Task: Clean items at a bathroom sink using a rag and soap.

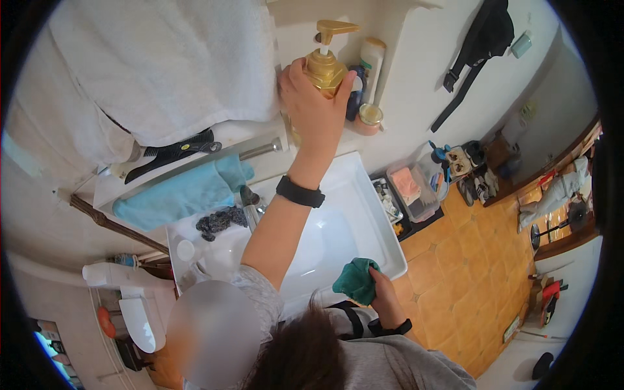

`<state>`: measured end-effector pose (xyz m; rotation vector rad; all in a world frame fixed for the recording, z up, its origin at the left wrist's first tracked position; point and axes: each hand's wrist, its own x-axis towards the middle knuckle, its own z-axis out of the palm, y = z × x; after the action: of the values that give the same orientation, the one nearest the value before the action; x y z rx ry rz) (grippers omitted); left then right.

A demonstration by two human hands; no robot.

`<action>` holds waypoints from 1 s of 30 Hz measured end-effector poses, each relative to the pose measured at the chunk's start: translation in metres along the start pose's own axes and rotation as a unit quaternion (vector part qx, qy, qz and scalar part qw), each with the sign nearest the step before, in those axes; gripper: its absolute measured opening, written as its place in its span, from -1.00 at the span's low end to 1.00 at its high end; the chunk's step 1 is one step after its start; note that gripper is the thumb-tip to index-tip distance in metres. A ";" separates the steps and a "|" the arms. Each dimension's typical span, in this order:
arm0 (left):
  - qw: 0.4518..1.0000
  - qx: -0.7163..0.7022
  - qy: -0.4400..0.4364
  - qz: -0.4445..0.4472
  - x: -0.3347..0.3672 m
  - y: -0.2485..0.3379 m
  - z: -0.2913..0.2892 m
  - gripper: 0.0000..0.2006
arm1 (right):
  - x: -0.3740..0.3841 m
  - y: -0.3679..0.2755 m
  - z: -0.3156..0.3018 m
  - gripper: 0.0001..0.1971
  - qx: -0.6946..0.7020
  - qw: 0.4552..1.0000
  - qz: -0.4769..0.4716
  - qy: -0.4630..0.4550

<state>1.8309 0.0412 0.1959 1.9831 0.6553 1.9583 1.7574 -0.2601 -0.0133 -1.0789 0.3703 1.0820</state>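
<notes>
And there's the left hand, on the far side, fingers and thumb closed round the gold pump bottle at the wall niche! Bottle's long axis upright, nozzle aimed right; its base is hidden, so no telling whether it's resting. Just right of it, a dark blue bottle. Well apart, near and right, the right hand pinches a green cloth by the sink's near edge.

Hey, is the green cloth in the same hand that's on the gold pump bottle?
No, the right hand holds the green cloth, while the left hand grips the gold pump bottle.
</notes>
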 end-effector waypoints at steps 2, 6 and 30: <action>1.000 0.025 0.003 0.012 -0.004 -0.002 0.003 -0.35 | 0.002 -0.003 0.003 -0.69 -0.015 1.000 0.002 -0.008; 0.996 0.047 0.038 0.069 -0.005 -0.006 0.006 -0.33 | 0.006 -0.005 0.013 -0.67 -0.035 0.999 0.013 -0.025; 0.934 0.316 -0.020 0.164 -0.019 -0.031 -0.002 -0.26 | 0.008 0.019 0.016 -0.70 -0.034 0.998 0.032 -0.051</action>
<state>1.8253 0.0582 0.1637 2.6462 1.1176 2.0521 1.7412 -0.2411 -0.0207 -1.0733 0.2906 1.2088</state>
